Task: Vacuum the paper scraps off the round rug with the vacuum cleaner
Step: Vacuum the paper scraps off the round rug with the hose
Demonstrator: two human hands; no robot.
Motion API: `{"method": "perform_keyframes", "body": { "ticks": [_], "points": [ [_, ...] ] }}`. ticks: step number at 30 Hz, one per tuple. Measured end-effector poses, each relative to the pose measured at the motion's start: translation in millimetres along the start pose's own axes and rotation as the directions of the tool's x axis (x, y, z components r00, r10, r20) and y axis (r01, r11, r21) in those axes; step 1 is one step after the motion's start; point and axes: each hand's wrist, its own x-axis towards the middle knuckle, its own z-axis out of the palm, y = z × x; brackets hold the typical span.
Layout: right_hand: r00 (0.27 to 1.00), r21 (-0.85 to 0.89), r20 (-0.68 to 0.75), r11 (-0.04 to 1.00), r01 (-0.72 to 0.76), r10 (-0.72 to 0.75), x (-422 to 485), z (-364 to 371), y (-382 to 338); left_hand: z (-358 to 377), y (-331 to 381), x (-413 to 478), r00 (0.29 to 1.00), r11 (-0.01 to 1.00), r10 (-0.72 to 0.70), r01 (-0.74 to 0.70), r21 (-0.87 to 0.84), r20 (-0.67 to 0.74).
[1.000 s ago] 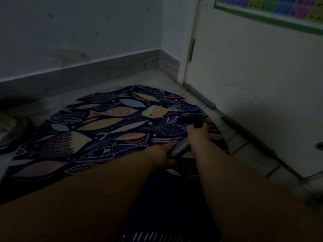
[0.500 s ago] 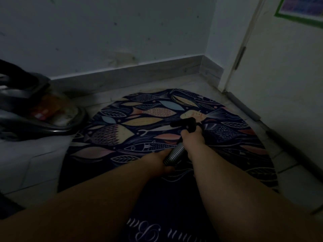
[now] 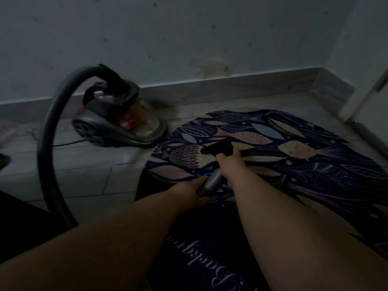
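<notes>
The left hand [image 3: 194, 191] and right hand [image 3: 230, 162] both grip the ribbed grey hose [image 3: 211, 182], its black nozzle [image 3: 218, 149] on the round fish-patterned rug [image 3: 294, 143]; the grey canister vacuum cleaner [image 3: 117, 122] sits at ten o'clock.

White cursive lettering [image 3: 212, 267] is running across the plain dark band at the near edge of the round rug [image 3: 315, 175], and it is lying upside down to the camera. Only part of one word is showing. It is reading roughly as "Backgr", starting with a large looped capital close to the bottom of the picture, and the letters after that are not showing. The dim light is making the exact spelling uncertain. A small red and white label [image 3: 126, 123] is sitting on the body of the vacuum cleaner [image 3: 109, 122], which is standing on the floor just off the rug's far left edge. The label is too blurred to read.
</notes>
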Motion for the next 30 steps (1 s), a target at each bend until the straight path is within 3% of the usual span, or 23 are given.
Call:
{"method": "perform_keyframes", "body": {
  "ticks": [6,16,30],
  "points": [
    [0.992,-0.039,0.088,0.995,0.090,-0.086,-1.4,45.0,-10.5,-10.3,-29.6,-16.9,0.997,0.996,-0.065,0.062,-0.064,-0.040],
    [0.964,-0.112,0.243,0.984,0.138,-0.108,-12.0,95.5,-18.1,-14.9,-72.4,-38.7,0.985,0.980,-0.160,0.152,-0.128,-0.062],
    [0.980,-0.070,0.185,0.993,0.091,-0.076,-25.2,69.9,-5.6,-12.2,-56.6,-44.9,0.998,0.998,-0.063,0.063,-0.030,-0.005]
  ]
}}
